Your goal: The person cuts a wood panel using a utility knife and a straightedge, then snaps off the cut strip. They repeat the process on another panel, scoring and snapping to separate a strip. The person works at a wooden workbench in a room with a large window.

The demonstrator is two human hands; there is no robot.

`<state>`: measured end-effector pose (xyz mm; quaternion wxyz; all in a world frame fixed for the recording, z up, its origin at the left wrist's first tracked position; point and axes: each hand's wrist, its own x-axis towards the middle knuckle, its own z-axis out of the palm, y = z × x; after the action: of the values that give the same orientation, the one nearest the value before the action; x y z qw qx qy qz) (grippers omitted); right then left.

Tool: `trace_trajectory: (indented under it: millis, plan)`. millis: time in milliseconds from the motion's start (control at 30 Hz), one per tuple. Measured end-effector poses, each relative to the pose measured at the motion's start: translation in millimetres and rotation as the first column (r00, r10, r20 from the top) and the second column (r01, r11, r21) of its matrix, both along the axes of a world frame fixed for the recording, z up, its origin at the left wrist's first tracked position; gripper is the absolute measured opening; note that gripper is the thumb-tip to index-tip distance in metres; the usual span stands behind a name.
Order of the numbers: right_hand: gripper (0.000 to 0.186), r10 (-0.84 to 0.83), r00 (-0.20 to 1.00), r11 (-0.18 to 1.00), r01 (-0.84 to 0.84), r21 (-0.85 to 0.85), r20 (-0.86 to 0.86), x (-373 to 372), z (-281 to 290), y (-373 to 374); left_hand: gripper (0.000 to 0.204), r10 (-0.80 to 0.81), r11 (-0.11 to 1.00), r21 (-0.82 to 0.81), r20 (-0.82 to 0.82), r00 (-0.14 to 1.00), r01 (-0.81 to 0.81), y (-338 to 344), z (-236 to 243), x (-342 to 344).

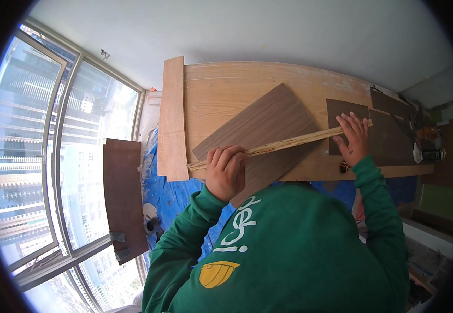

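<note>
A long, thin strip of light wood [289, 141] slants over the workbench, its right end farther from me. My left hand [226, 171] is wrapped round the strip near its left end. Close to the other end, my right hand [354, 136] grips it with the fingers over the top. Beneath the strip lies a dark brown wood-grain board [268, 117], set at an angle and reaching past the bench's near edge. A smaller dark panel [336, 110] lies under and beside my right hand.
The plywood workbench [221, 81] stands against a pale wall. A light plank [172, 115] crosses its left end. More dark panels [388, 133] and some tools lie to the right. Blue sheeting [171, 195] covers the floor. A brown board [124, 193] leans by the windows [88, 130].
</note>
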<state>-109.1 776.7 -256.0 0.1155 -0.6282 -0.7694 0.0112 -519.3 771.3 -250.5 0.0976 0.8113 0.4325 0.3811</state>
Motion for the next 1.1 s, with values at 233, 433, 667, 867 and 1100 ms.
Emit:
trace_trajectory:
  millis: [233, 433, 667, 867, 1100]
  plan:
    - [0.058, -0.001, 1.000, 1.000, 0.001, 0.014, 0.002, -2, -1, 1, 0.024, -0.028, 0.999, -0.036, -0.042, 0.999, 0.026, 8, 11, -1]
    - [0.058, -0.002, 1.000, 1.000, 0.002, 0.005, 0.002, -2, 0, 2, 0.030, -0.152, 0.988, -0.039, -0.147, 0.977, 0.148, 16, 20, 3]
    - [0.059, 0.003, 1.000, 1.000, -0.003, 0.012, -0.002, -1, -1, 3, 0.026, -0.129, 0.970, -0.198, 0.087, 0.988, 0.144, 20, 14, -1]
    - [0.060, -0.001, 1.000, 1.000, 0.001, 0.008, -0.010, -1, -2, 4, 0.019, -0.148, 0.989, -0.040, -0.088, 0.985, 0.145, 21, 14, 3]
    - [0.059, -0.001, 1.000, 1.000, 0.001, 0.004, 0.009, -1, -2, 4, 0.021, -0.180, 0.982, -0.001, -0.261, 0.948, 0.186, 26, 27, 5]
